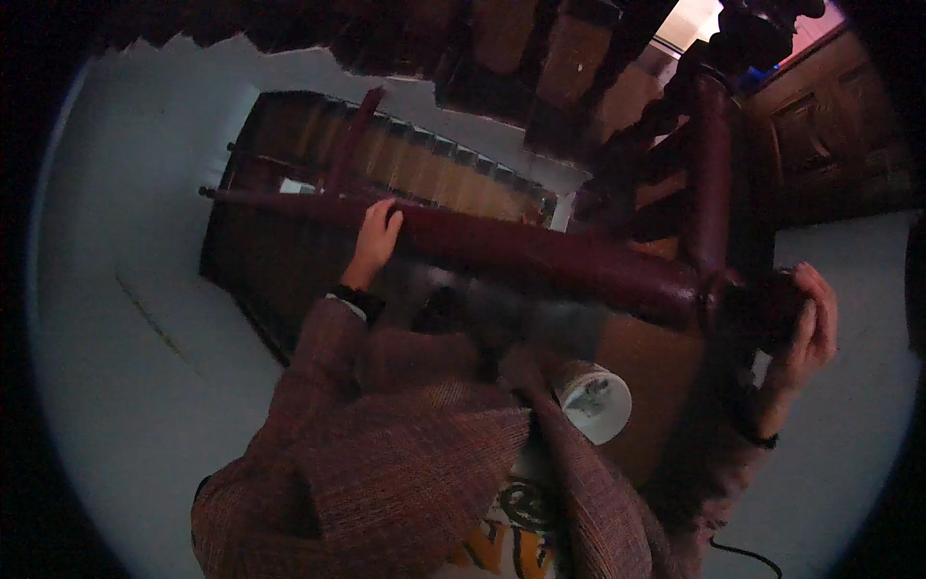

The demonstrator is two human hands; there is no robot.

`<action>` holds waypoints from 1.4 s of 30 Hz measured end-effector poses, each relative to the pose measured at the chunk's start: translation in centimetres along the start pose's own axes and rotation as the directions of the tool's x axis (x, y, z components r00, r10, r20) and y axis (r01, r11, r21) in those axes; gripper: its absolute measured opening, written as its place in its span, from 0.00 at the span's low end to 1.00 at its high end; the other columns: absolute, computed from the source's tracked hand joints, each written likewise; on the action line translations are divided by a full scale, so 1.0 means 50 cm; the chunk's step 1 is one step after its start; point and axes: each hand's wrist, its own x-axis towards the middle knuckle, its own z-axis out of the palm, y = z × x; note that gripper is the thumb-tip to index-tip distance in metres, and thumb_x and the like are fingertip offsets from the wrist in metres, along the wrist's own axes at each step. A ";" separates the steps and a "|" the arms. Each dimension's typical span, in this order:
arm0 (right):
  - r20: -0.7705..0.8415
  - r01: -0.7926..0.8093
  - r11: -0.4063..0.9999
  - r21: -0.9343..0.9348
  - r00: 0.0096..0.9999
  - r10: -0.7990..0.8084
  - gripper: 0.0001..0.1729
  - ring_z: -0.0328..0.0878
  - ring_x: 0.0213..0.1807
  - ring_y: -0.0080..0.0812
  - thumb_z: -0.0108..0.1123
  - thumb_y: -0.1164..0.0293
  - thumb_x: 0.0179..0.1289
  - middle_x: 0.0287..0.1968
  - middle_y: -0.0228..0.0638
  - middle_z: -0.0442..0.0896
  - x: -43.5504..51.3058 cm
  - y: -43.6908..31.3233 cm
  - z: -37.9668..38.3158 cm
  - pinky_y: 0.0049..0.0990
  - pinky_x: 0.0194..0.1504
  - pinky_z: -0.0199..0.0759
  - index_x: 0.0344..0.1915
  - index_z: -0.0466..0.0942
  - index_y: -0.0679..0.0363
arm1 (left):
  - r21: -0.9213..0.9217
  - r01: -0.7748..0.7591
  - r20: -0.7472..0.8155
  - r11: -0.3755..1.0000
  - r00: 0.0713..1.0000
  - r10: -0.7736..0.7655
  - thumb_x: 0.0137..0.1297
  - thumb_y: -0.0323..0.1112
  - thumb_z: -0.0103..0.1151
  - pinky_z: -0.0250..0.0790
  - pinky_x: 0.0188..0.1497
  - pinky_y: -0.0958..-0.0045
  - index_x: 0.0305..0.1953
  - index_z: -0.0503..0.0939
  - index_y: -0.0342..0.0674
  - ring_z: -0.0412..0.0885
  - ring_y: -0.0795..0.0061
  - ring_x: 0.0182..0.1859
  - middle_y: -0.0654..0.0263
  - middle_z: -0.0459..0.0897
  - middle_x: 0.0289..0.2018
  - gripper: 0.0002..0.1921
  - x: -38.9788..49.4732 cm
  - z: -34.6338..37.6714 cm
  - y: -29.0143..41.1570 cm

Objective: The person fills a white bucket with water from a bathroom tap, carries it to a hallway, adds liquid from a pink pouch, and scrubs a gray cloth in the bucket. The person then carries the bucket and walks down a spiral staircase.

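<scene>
A dark red, glossy handrail [535, 253], apparently of wood, crosses in front of me. My left hand [375, 235] lies over it, fingers reaching to its far edge. At the right, the rail meets a second red rail [709, 174] at a dark corner piece [759, 307]. My right hand [814, 318] curls around the outer side of that piece. Dimness hides whether it is the post's top or a dark cloth over it. Below the rail, near my body, stands a white bucket [611, 409] with greyish contents that I cannot make out.
Beyond the rail, a flight of stairs [434, 163] runs below. More dark steps [499, 94] rise at the top. A carved wooden panel [810, 137] is at the upper right. A pale wall [130, 239] stands left. A dark cord [745, 554] lies lower right.
</scene>
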 end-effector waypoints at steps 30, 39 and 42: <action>0.044 -0.723 0.534 -0.439 0.576 0.816 0.20 0.77 0.40 0.28 0.51 0.57 0.71 0.41 0.33 0.80 0.040 0.083 -0.206 0.29 0.44 0.73 0.48 0.77 0.63 | 0.092 -0.295 0.039 0.951 0.955 0.293 0.61 0.32 0.47 0.61 0.50 0.60 0.34 0.77 0.43 0.75 0.58 0.41 0.63 0.79 0.33 0.07 0.164 -0.035 -0.251; 0.070 -0.832 0.475 -0.286 0.476 0.877 0.19 0.76 0.32 0.25 0.53 0.57 0.68 0.32 0.29 0.79 0.067 0.053 -0.145 0.26 0.37 0.71 0.39 0.78 0.64 | 0.113 -0.308 0.031 0.945 0.951 0.307 0.61 0.33 0.49 0.61 0.50 0.60 0.33 0.77 0.43 0.75 0.58 0.41 0.64 0.78 0.33 0.06 0.169 -0.045 -0.260; 0.068 -0.827 0.485 -0.286 0.487 0.871 0.19 0.75 0.31 0.24 0.54 0.57 0.67 0.31 0.28 0.79 0.075 0.067 -0.152 0.25 0.37 0.71 0.38 0.78 0.64 | 0.108 -0.302 0.024 0.947 0.953 0.301 0.62 0.33 0.49 0.61 0.50 0.60 0.33 0.78 0.44 0.75 0.58 0.41 0.64 0.78 0.33 0.06 0.167 -0.044 -0.270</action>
